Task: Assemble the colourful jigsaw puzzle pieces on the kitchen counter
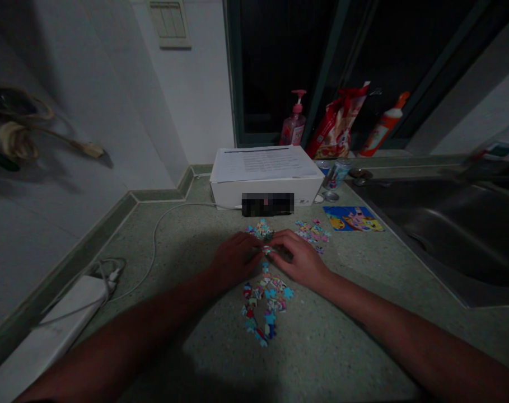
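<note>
My left hand (235, 258) and my right hand (298, 258) meet at the middle of a speckled green counter (187, 263), fingertips pinched together on small jigsaw pieces (266, 250). A loose heap of colourful puzzle pieces (265, 305) lies just below my hands. Two smaller clusters sit beyond them: one (259, 229) above my left fingers, another (313, 230) above my right hand. A colourful picture card (353, 219) lies flat further right.
A white cardboard box (265, 176) stands behind the pieces. A white power strip (69, 316) with cables lies at the left. A steel sink (447, 224) fills the right. A pink pump bottle (294, 124), red bag (338, 126), orange-capped bottle (382, 126) and small can (337, 173) stand near the dark window.
</note>
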A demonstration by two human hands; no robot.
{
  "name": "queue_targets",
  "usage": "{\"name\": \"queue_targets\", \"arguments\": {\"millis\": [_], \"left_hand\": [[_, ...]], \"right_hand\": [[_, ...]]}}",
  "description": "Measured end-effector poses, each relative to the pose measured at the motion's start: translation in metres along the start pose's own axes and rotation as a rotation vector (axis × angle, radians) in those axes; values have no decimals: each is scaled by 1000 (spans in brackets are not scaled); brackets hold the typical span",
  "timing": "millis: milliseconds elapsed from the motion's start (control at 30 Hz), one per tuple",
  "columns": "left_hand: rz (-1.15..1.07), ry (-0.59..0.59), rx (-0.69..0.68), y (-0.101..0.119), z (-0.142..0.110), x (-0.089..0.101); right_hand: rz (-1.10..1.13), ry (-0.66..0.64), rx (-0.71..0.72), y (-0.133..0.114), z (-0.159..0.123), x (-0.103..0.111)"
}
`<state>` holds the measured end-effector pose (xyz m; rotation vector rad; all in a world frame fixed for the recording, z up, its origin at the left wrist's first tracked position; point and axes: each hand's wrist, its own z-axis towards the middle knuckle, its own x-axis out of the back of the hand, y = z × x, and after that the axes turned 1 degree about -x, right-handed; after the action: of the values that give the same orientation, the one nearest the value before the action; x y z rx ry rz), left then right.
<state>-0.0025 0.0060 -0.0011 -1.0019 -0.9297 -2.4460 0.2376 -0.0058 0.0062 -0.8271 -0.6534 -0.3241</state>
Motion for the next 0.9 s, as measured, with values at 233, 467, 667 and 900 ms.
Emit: {"name": "queue_targets", "arguments": {"millis": [233, 467, 667, 900], "left_hand": [[86, -29, 198, 0, 4, 4], [280, -21, 283, -13, 9, 4], [406, -66, 252, -13, 11, 0], [448, -120, 299, -9, 10, 3]], "right_hand": [[-49, -12, -79, 5, 0, 3], [-136, -115, -64, 9, -4, 5], [-174, -158, -31, 5, -5, 4], [-108, -219, 24, -6, -3, 6]]}}
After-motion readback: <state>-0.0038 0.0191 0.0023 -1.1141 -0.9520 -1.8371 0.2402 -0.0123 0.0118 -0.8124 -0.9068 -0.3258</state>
